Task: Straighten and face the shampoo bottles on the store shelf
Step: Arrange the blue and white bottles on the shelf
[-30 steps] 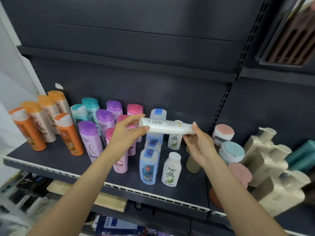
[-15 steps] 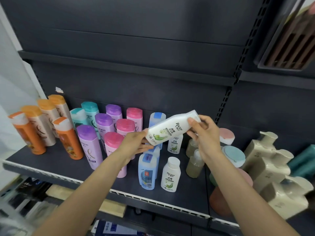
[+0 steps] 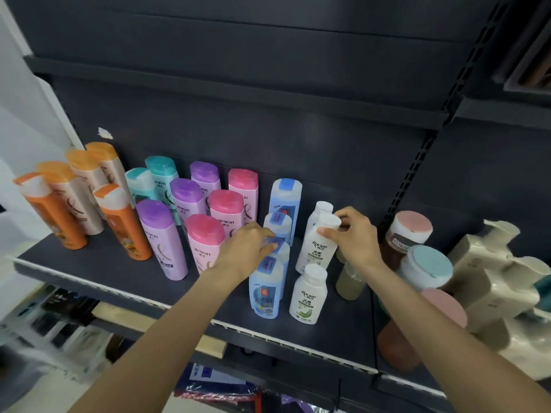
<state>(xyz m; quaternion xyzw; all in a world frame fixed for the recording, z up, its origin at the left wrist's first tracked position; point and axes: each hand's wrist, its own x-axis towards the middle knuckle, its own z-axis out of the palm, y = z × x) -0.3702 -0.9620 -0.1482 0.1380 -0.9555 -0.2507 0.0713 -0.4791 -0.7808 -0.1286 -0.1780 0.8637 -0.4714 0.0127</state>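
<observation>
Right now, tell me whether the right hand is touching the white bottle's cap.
Touching. The head view shows the right hand pinching the cap of the white bottle with thumb and fingers.

The white bottle [image 3: 316, 248] my right hand [image 3: 356, 236] pinches at the cap, center frame, reads "Racien". The smaller white bottle [image 3: 307, 293] below it reads the same. The pink bottle [image 3: 205, 245] left of center reads "newon". Other print is too small to read.
</observation>
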